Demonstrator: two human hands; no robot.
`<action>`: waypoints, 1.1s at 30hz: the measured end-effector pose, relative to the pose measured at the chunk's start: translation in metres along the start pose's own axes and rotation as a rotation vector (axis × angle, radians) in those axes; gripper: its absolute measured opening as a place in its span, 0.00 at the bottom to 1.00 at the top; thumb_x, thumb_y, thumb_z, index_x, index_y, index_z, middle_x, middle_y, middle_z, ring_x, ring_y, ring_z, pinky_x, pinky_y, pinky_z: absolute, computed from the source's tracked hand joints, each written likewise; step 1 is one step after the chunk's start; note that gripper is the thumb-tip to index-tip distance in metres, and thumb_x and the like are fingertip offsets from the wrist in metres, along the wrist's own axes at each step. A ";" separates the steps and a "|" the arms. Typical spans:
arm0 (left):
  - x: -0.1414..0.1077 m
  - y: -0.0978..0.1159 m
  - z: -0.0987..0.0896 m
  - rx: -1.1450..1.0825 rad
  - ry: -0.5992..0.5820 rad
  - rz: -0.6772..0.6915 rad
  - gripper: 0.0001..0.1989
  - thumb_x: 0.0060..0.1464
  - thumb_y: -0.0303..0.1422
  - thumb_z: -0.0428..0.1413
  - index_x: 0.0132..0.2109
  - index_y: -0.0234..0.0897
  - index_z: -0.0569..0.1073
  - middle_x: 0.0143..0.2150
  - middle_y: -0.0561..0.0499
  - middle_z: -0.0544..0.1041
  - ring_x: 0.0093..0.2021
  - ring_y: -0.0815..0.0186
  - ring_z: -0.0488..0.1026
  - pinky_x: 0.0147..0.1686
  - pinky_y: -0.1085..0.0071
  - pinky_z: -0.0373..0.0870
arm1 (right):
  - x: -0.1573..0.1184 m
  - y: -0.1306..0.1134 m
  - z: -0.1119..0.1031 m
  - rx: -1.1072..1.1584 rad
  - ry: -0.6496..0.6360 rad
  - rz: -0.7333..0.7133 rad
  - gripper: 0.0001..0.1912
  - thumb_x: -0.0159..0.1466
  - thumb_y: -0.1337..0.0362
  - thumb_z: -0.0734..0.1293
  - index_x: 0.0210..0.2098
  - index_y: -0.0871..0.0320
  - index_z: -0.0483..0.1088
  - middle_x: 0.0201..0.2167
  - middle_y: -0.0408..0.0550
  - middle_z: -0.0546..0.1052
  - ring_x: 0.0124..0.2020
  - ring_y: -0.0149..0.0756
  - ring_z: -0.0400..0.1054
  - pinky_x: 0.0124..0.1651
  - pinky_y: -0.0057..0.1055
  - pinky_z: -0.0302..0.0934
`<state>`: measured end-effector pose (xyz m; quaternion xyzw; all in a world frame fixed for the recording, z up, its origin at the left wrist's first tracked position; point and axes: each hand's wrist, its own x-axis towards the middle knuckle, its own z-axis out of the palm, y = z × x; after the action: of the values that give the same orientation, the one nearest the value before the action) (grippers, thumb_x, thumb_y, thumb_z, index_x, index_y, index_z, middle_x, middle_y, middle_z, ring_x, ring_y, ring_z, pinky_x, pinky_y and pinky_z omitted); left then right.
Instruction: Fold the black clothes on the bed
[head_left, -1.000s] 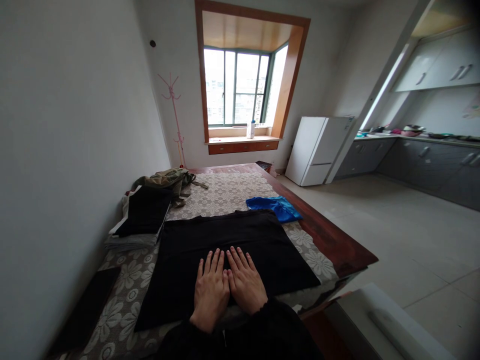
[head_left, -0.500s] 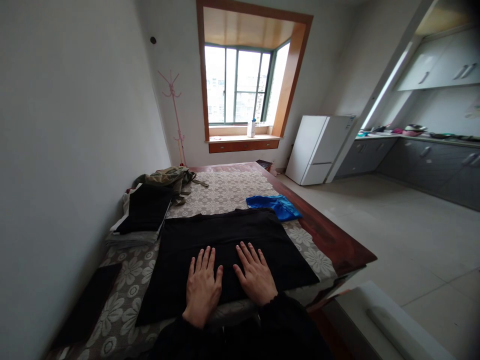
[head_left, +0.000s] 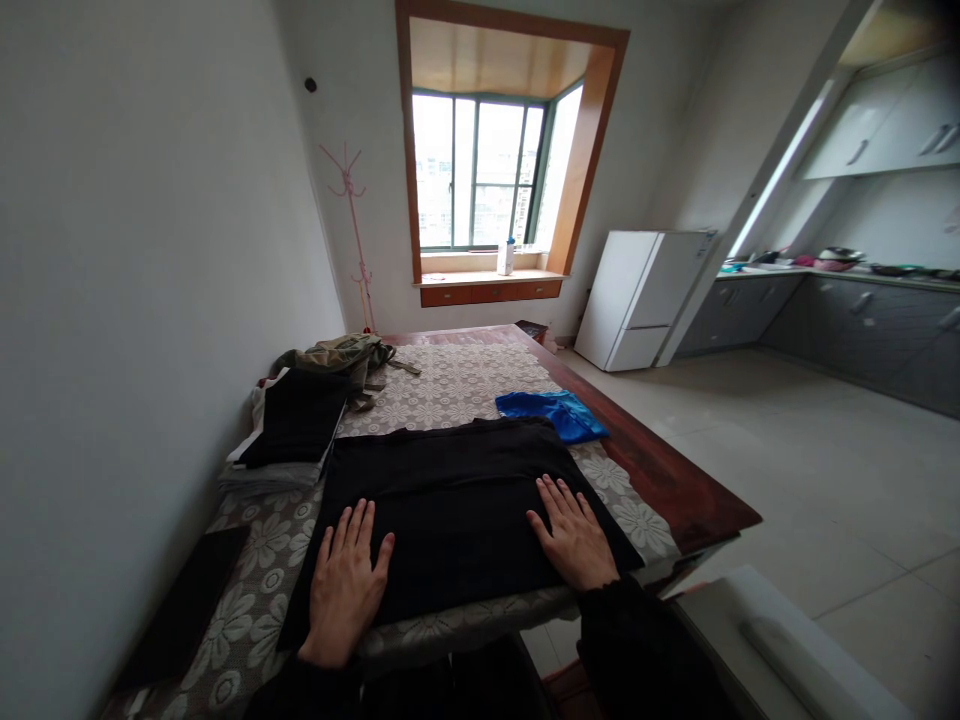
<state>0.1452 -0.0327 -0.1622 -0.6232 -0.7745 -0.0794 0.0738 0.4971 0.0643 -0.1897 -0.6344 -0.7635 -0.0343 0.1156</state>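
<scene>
One left hand (head_left: 345, 585) and one right hand (head_left: 576, 540) lie flat and outstretched, well apart, on black cloth (head_left: 457, 520).

Daylight fills the wood-framed window (head_left: 480, 170) over there; plain white walls (head_left: 150, 250) surround it, and a white fridge (head_left: 626, 285) stands on the pale tiled floor (head_left: 810, 470) near grey cabinets (head_left: 885, 330).

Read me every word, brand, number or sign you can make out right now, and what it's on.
No text is legible.
White bottle on the windowsill: marks too small to read.
White refrigerator: marks near its upper right edge, too small and blurred.
Black garment under the hands: no lettering visible.
</scene>
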 end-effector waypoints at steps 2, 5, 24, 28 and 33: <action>-0.002 -0.010 -0.001 0.020 0.011 -0.018 0.33 0.68 0.46 0.39 0.72 0.33 0.60 0.75 0.46 0.60 0.75 0.53 0.57 0.72 0.51 0.53 | 0.002 0.013 0.004 -0.016 0.001 0.022 0.35 0.72 0.47 0.51 0.74 0.57 0.54 0.75 0.46 0.56 0.76 0.44 0.47 0.76 0.48 0.39; -0.004 -0.015 -0.003 0.031 0.020 -0.022 0.34 0.68 0.47 0.38 0.72 0.33 0.61 0.75 0.46 0.62 0.74 0.54 0.57 0.72 0.51 0.54 | 0.005 0.029 0.008 -0.038 0.004 0.056 0.37 0.72 0.45 0.50 0.74 0.58 0.54 0.76 0.46 0.54 0.76 0.46 0.46 0.75 0.50 0.41; 0.071 0.039 -0.031 -0.114 -0.158 0.359 0.27 0.67 0.39 0.42 0.68 0.40 0.68 0.71 0.46 0.70 0.72 0.55 0.62 0.70 0.53 0.59 | 0.078 -0.079 -0.057 0.284 -0.163 -0.373 0.24 0.69 0.61 0.59 0.63 0.52 0.71 0.64 0.48 0.74 0.63 0.40 0.67 0.66 0.34 0.59; 0.132 0.094 -0.008 -0.138 -0.129 0.324 0.28 0.67 0.34 0.41 0.70 0.37 0.64 0.74 0.45 0.65 0.73 0.53 0.59 0.71 0.50 0.56 | 0.124 -0.134 -0.035 0.255 -0.186 -0.314 0.28 0.70 0.60 0.59 0.68 0.53 0.64 0.70 0.49 0.67 0.70 0.41 0.59 0.71 0.39 0.52; 0.161 0.097 0.023 -0.159 -0.121 0.258 0.30 0.66 0.35 0.40 0.73 0.39 0.60 0.75 0.45 0.61 0.75 0.52 0.55 0.72 0.46 0.51 | 0.143 -0.140 -0.004 0.208 -0.205 -0.213 0.31 0.73 0.58 0.52 0.74 0.56 0.54 0.75 0.52 0.56 0.76 0.44 0.46 0.76 0.49 0.35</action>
<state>0.2053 0.1461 -0.1471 -0.7251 -0.6823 -0.0928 -0.0131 0.3372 0.1741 -0.1411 -0.5347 -0.8337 0.0976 0.0976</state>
